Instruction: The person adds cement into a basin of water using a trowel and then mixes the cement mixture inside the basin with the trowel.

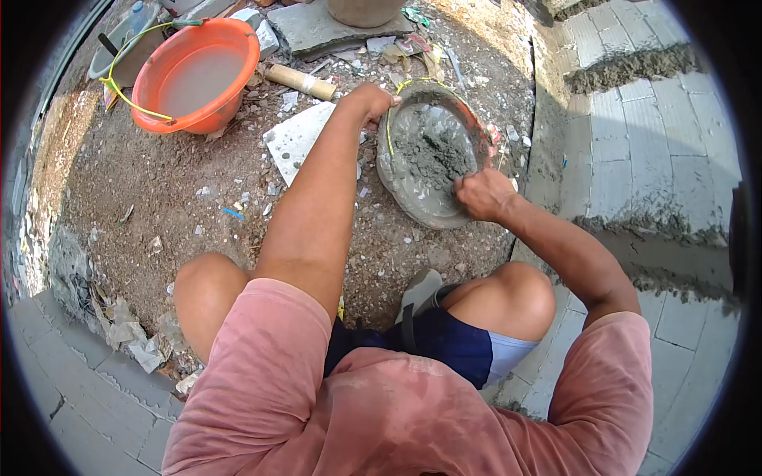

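Crouching over the gritty ground [151,190], close to its edge along the grey blockwork [607,131], we have the mortar tub [409,205] out in front of our knees, with wet mortar [432,151] heaped inside. Our left hand [371,103] is clamped on the tub's far-left rim; our right hand [486,194] is curled into a fist at the near-right rim, and we cannot tell whether it grips that rim or a tool handle. To work this mix well, we judge it best to brace the tub firmly, draw stiff lumps in from the wall and fold up from the bottom, without slopping any over.

The ground is brown, crumbly earth flecked with pale chips; the blockwork is flat-faced, with rough mortar squeezed along its ledges. Toward the ground's far-left edge, an orange basin [225,109], round and smooth, holds cloudy grey liquid. Our tub is round too, smeared grey, and its mortar looks thick and clotted. Left of our left forearm lie a flat white board [286,143], a pale bamboo-like tube [300,81] and a thin blue strip [232,213].
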Available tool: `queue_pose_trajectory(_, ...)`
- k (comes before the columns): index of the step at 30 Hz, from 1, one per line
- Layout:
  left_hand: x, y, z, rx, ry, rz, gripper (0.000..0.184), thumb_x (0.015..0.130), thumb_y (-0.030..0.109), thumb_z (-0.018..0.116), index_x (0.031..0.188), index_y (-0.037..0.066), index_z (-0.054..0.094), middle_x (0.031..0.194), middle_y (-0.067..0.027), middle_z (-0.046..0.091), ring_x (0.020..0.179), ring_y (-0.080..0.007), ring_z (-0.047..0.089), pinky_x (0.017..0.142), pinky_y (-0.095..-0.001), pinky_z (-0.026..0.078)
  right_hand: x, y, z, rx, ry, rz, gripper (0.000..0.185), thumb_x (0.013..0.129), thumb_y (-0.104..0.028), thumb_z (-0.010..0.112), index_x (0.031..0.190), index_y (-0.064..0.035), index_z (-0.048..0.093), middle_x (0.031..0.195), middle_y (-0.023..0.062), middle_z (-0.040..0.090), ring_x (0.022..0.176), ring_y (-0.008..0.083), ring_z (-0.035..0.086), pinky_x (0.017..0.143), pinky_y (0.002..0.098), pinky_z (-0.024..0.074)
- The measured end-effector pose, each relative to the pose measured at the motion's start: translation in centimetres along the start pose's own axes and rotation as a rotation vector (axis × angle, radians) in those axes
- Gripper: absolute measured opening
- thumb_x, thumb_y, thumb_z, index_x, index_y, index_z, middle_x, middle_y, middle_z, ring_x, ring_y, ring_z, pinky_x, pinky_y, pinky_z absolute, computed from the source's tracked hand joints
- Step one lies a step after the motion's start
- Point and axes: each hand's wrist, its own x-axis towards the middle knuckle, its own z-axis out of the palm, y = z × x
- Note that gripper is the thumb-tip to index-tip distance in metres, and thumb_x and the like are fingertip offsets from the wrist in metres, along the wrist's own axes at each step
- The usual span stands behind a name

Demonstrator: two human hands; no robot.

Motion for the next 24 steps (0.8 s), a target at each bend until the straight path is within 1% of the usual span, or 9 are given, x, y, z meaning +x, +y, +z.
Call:
queue_pose_trajectory(4, -0.3, 0.0, 0.3, -0.095, 0.031, 0.004, 0.032, 0.095, 0.033, 0.07, 0.092, 0.001, 0.067, 0.082, -0.0064, 0.067, 0.062, -0.0182, 0.061, 0.055, -0.0361, 0.054, -1.4, 3.6, -5.8, -0.061, 0.009, 0.051, 0.014, 0.082, -0.016, 0.059, 0.086, -0.0055, 0.067, 0.078, 0.0137, 0.072, 0.073, 0.0307, 0.072, 0.064, 0.0422, 0.0572)
queue_pose_trajectory(7, -0.6, 0.3, 0.3, -0.01, 0.039, 0.001, 0.033, 0.095, 0.033, 0.07, 0.093, 0.001, 0.067, 0.081, -0.0069, 0.066, 0.061, -0.0185, 0.06, 0.055, -0.0367, 0.053, -2.5, 6.2, -6.2, -0.036, 0.278, 0.224, 0.015, 0.083, -0.016, 0.06, 0.09, -0.0044, 0.065, 0.077, 0.0137, 0.072, 0.072, 0.0307, 0.072, 0.064, 0.0416, 0.0571)
queue_pose_trajectory(9, -0.1, -0.1, 0.5, 0.001, 0.032, -0.003, 0.043, 0.093, 0.035, 0.071, 0.101, -0.007, 0.066, 0.088, -0.0144, 0.069, 0.067, -0.0241, 0.065, 0.055, -0.0405, 0.054, -1.1, 3.8, -2.9, -0.018, 0.086, 0.292, 0.015, 0.085, -0.017, 0.059, 0.089, -0.0036, 0.066, 0.076, 0.0115, 0.072, 0.074, 0.03, 0.072, 0.065, 0.0409, 0.0574)
queue_pose_trajectory(11, 0.8, -0.1, 0.8, 0.02, 0.051, 0.015, 0.044, 0.093, 0.036, 0.071, 0.101, -0.007, 0.067, 0.089, -0.0147, 0.07, 0.067, -0.0242, 0.066, 0.055, -0.0407, 0.054, 0.3, 1.1, 2.9, -0.129, -0.013, -0.076, 0.016, 0.084, -0.017, 0.06, 0.081, -0.0062, 0.071, 0.077, 0.0097, 0.073, 0.074, 0.0295, 0.073, 0.065, 0.0418, 0.0577)
queue_pose_trajectory(13, 2.0, -0.7, 0.8, 0.058, 0.094, 0.03, 0.036, 0.095, 0.035, 0.07, 0.094, -0.001, 0.067, 0.083, -0.0077, 0.067, 0.062, -0.0188, 0.061, 0.055, -0.0371, 0.054, 0.1, 2.3, -1.0, -0.064, -0.026, 0.009, 0.017, 0.083, -0.019, 0.061, 0.075, -0.0096, 0.073, 0.078, 0.0084, 0.073, 0.073, 0.0288, 0.073, 0.065, 0.0426, 0.0581)
queue_pose_trajectory(14, 2.4, -1.0, 0.5, 0.076, 0.05, 0.036, 0.055, 0.092, 0.042, 0.071, 0.102, -0.012, 0.067, 0.089, -0.0205, 0.07, 0.067, -0.0283, 0.067, 0.055, -0.0445, 0.053, -0.3, 3.6, -1.8, -0.062, -0.046, 0.043, 0.017, 0.083, -0.019, 0.061, 0.075, -0.0094, 0.073, 0.078, 0.0087, 0.073, 0.073, 0.0287, 0.073, 0.065, 0.0426, 0.0581)
queue_pose_trajectory(20, 3.0, -1.1, 0.8, 0.105, 0.059, 0.015, 0.054, 0.091, 0.042, 0.071, 0.102, -0.011, 0.068, 0.091, -0.02, 0.071, 0.069, -0.0291, 0.068, 0.058, -0.0426, 0.054, -0.8, 5.2, -4.3, 0.073, 0.177, 0.344, 0.019, 0.086, -0.021, 0.06, 0.092, -0.0034, 0.064, 0.078, 0.0145, 0.071, 0.072, 0.0319, 0.072, 0.063, 0.0444, 0.0569)
queue_pose_trajectory(22, 3.2, -1.1, 0.7, 0.097, 0.061, 0.039, 0.053, 0.091, 0.042, 0.071, 0.1, -0.011, 0.069, 0.09, -0.0199, 0.071, 0.069, -0.0287, 0.069, 0.059, -0.0415, 0.055, 1.0, 0.2, 0.0, -0.007, 0.02, 0.006, 0.018, 0.086, -0.017, 0.056, 0.085, -0.0052, 0.07, 0.08, 0.0137, 0.072, 0.076, 0.0307, 0.073, 0.067, 0.0443, 0.0581)
queue_pose_trajectory(24, 3.0, -0.8, 0.1, 0.06, 0.085, 0.071, 0.053, 0.091, 0.041, 0.071, 0.1, -0.01, 0.069, 0.09, -0.0199, 0.072, 0.07, -0.0282, 0.069, 0.06, -0.0407, 0.055, 0.6, 0.4, -1.2, -0.017, -0.002, -0.001, 0.019, 0.085, -0.017, 0.058, 0.075, -0.0093, 0.073, 0.079, 0.0126, 0.073, 0.076, 0.0303, 0.073, 0.07, 0.0429, 0.0587)
